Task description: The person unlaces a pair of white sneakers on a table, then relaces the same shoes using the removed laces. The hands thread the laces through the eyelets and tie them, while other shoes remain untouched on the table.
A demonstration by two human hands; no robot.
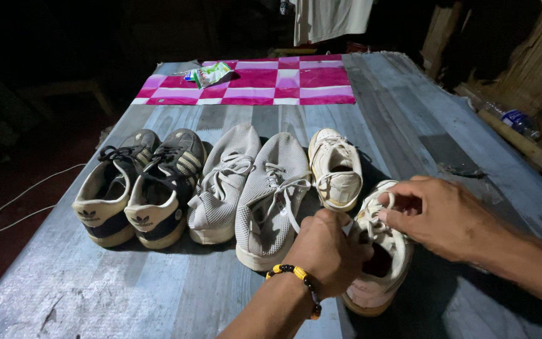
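Hands at the laces of the nearest cream shoe

Shoes stand in a row across the grey plank-patterned table (127, 295), toes pointing away from the camera. The near cream shoe (381, 279) sits at the right end of the row, closest to the viewer and turned slightly out of line.

Left hand (327, 251): fingers curled shut over the tongue area of that shoe, grip closed on its white lace (371, 227). A black and yellow beaded bracelet (296, 276) is on the wrist.

Right hand (440, 216): reaches in from the right. Thumb and forefinger are pinched on a loop of the same lace at the upper part of the shoe; the other fingers are folded in. This grip is closed on the lace.

The second cream shoe (337, 169) stands just beyond the first, near it; whether they touch cannot be told.

Left of it, the pair of grey knit shoes (246, 188) stands side by side, touching, laces loose and trailing. One lace end runs toward the left hand.

Further left, the pair of dark shoes with cream heels (136, 188) stands close together, laces tied.

At the far end of the table lies a pink and white chequered mat (283, 81), with a small green and white packet (211, 74) on its left part. A white cable (26, 191) lies on the floor to the left. Surroundings are dark and unclear.
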